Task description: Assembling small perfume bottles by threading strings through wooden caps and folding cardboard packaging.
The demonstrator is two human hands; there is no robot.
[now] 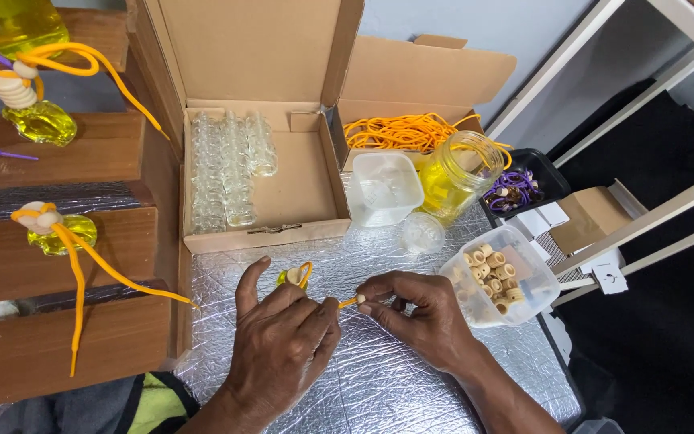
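Pinching an orange cord (349, 302) between them, the left hand (279, 341) and right hand (411, 309) could drop its small bead if grip loosens.

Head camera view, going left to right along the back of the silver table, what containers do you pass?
Cardboard box of small clear glass bottles → square white plastic tub → glass jar of yellow liquid → black tray of purple cords → clear tub of wooden beads, which sits nearer.
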